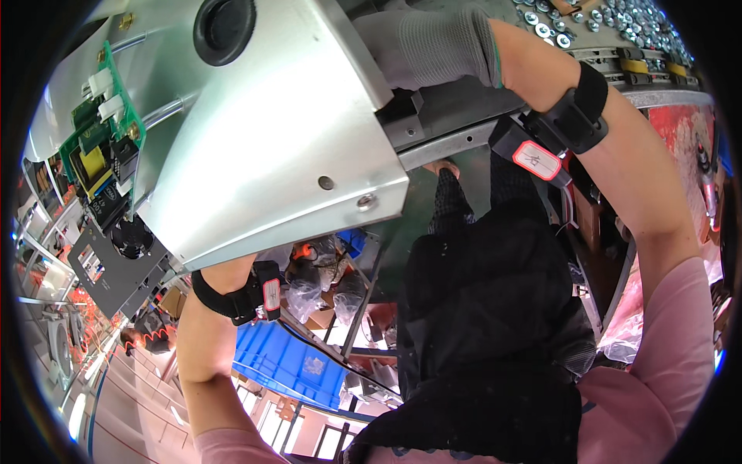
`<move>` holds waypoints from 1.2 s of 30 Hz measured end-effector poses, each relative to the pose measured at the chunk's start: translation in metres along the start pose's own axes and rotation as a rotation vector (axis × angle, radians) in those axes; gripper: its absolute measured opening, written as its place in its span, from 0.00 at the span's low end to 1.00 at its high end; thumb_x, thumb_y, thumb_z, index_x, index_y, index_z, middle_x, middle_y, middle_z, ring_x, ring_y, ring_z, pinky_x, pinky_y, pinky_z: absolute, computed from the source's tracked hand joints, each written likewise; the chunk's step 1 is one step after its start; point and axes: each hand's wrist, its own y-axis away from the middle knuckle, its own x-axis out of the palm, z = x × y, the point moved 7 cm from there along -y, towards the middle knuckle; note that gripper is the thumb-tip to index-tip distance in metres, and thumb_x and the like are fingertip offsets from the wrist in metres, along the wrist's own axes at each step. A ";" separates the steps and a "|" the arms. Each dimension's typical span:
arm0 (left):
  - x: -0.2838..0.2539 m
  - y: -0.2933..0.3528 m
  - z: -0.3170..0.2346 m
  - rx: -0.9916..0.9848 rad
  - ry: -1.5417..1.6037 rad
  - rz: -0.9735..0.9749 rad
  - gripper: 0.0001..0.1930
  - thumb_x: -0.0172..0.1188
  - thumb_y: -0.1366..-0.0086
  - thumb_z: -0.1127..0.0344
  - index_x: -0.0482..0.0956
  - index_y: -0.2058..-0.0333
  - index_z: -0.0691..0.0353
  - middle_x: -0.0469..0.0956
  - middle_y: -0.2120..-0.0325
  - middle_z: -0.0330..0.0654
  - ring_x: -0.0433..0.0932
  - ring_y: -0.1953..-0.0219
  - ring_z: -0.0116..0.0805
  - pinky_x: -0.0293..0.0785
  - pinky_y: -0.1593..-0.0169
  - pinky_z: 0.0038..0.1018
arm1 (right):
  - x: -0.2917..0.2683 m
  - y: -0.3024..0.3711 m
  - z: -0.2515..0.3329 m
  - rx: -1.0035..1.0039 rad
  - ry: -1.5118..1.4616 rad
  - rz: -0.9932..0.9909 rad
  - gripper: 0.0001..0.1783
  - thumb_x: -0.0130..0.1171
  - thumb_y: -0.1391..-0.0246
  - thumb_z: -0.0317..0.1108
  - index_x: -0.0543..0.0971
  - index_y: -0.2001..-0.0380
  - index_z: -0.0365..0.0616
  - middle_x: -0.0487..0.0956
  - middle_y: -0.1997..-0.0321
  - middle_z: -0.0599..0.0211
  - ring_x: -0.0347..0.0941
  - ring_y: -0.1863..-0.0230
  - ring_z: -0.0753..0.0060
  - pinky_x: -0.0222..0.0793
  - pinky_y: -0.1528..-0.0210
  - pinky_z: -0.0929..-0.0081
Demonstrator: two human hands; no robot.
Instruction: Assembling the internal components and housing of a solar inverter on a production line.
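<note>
A large bare sheet-metal panel (270, 147) fills the upper left, tilted, with a black rubber grommet (224, 31) near its top. My right hand (433, 46), in a grey knitted glove, reaches in at the panel's right edge; its fingers are hidden behind the metal. My left forearm (207, 332) rises to the panel's lower edge, and the hand beyond it is out of sight behind the sheet. At the panel's left side stands a green circuit board (103, 131) with white connectors. Below that board sit a small black fan (130, 236) and a dark grey plate (108, 271).
Many loose screws with washers (618, 23) lie on the bench at the top right. A metal rail (448, 147) runs under my right wrist. Below the panel are a blue plastic crate (290, 363) and clear plastic bags (305, 298). A screwdriver-like tool (706, 182) hangs at the far right.
</note>
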 end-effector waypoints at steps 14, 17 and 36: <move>-0.005 0.004 0.007 -0.146 -0.019 0.061 0.27 0.67 0.51 0.42 0.75 0.67 0.62 0.74 0.78 0.44 0.76 0.75 0.43 0.72 0.71 0.36 | -0.011 0.010 0.019 0.006 0.027 0.043 0.12 0.59 0.51 0.38 0.83 0.63 0.53 0.82 0.66 0.69 0.76 0.60 0.69 0.56 0.50 0.64; 0.004 0.001 0.004 -0.119 -0.027 0.086 0.26 0.67 0.52 0.43 0.75 0.67 0.62 0.74 0.77 0.44 0.76 0.75 0.43 0.72 0.71 0.36 | -0.018 0.016 0.025 -0.087 0.100 -0.122 0.11 0.60 0.52 0.38 0.83 0.63 0.54 0.82 0.67 0.70 0.76 0.60 0.69 0.55 0.49 0.63; 0.001 0.008 0.008 -0.118 -0.036 0.093 0.20 0.69 0.56 0.56 0.73 0.70 0.63 0.72 0.78 0.45 0.73 0.75 0.46 0.69 0.71 0.38 | -0.002 -0.018 0.017 0.161 0.503 0.020 0.15 0.57 0.48 0.46 0.83 0.69 0.47 0.81 0.70 0.57 0.77 0.65 0.54 0.63 0.55 0.57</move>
